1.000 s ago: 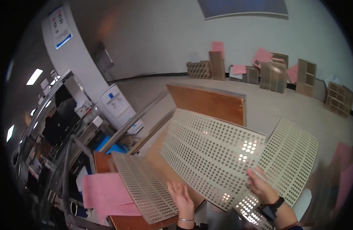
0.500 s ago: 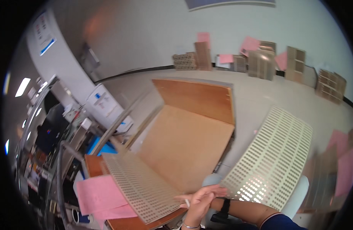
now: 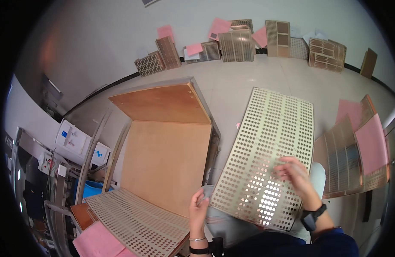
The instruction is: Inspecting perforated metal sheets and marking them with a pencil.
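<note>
LH is at the near-left edge of the pale green dotted panel, fingers bent, thumb close to them; can't tell if it's pinching anything or touching the edge. RH is over the same panel's right half, fingers loosely apart & a bit curled, slightly blurred; can't tell if the tips touch the surface.

Panel lies btw the two hands, reaching well fwd of both, tilted, w/ rows of round dots; the ones below RH shine bright. Pale trouser leg shows just R of RH.

2nd dotted panel is just L of LH, sloping. Pink sheet is further L of LH, partly under that panel.

Fwd-L of LH: tan board, flat, w/ brown upright board at its far end.

R of RH, well apart: leaning panels w/ pink cloth draped over. Far fwd of both hands, a row of metal-toned plates leans on the wall.

Wrists: bangle on L, dk watch on R.
</note>
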`<action>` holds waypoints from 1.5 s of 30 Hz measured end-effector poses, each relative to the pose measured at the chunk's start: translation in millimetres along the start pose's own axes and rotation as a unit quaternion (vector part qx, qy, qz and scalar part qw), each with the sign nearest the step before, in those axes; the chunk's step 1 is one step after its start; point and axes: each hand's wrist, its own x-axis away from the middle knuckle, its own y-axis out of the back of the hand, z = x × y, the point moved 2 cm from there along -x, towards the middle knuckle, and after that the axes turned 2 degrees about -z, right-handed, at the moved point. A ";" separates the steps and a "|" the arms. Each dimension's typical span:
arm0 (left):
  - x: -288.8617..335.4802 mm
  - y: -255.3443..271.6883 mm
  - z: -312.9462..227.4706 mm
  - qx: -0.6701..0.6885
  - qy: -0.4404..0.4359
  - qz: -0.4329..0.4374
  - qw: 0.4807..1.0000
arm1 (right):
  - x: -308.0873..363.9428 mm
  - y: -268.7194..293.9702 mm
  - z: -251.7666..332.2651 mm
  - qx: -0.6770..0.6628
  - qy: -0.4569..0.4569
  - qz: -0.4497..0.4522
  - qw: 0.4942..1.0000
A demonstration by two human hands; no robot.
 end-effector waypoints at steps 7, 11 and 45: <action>-16.9 -1.3 50.4 0.038 0.075 0.047 0.995 | 52.3 101.5 -9.1 0.031 0.062 -0.251 0.966; -25.4 -1.0 47.7 0.019 0.079 0.014 0.997 | 60.5 106.5 -30.0 0.154 0.073 -0.240 0.956; 16.3 -71.3 20.7 0.300 0.190 0.111 0.928 | 65.7 70.9 -26.8 0.425 0.240 -0.220 0.845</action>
